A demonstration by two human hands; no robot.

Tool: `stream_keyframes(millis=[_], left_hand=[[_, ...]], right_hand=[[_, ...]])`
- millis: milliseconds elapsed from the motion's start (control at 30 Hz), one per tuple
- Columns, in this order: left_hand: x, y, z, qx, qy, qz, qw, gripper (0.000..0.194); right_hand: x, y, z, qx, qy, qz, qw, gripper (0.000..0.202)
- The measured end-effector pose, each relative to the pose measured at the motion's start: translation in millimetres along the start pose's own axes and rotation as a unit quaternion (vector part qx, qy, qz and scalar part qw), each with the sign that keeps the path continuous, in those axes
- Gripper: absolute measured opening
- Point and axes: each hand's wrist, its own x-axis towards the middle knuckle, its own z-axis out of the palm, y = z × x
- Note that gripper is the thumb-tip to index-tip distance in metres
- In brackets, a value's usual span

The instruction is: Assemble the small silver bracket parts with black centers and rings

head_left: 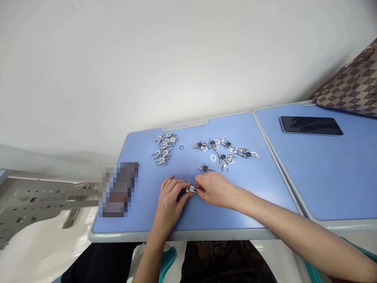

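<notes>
Near the front middle of the desk, my left hand [171,198] pinches a small silver metal fitting [191,189] between thumb and fingers. My right hand [216,188] is closed against the fitting's right side, its fingertips pinched; whatever sits between them is too small and hidden to name. Just beyond the right hand lies a similar fitting with a round black centre [205,168]. Farther back on the right is a loose group of black-centred fittings [223,157], flat oval metal plates [213,158] and rings. On the left, several silver fittings with levers [163,151] form a cluster.
A dark ring [181,147] lies between the two groups. A blurred-out rectangular object [120,190] rests at the blue desk's [141,220] left edge. On the adjoining right desk [324,177] are a black phone [311,125] and a checkered bag [350,84]. A white wall [176,59] stands behind.
</notes>
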Motion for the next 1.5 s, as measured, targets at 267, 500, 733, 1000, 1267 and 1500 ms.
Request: stream_keyframes(millis=[267,500,733,1000,1267,1500], left_hand=[[-3.5,8.7,1.2,0.026,0.02,-0.037,0.999,0.006],[-4.6,9.8,2.5,0.025,0.021,-0.06,0.998,0.004],[-5.7,9.0,2.1,0.011,0.019,-0.061,0.998,0.006],[-7.6,7.9,5.0,0.002,0.024,-0.068,0.997,0.008],[-9.1,8.9,5.4,-0.003,0.025,-0.079,0.997,0.013],[-8.0,10.7,1.6,0.021,0.021,-0.053,0.998,0.02]], right_hand=[[-1.9,-5.1,5.7,0.03,-0.002,0.051,0.998,0.009],[-1.0,-5.4,7.7,0.042,-0.004,0.065,0.997,0.008],[-4.0,3.2,-3.3,0.104,0.012,0.001,0.994,0.008],[-3.6,7.0,2.9,0.059,0.052,-0.078,0.994,0.015],[-5.4,6.7,8.9,0.014,0.057,-0.089,0.994,0.012],[-3.6,8.9,8.1,0.037,0.062,-0.093,0.993,0.009]])
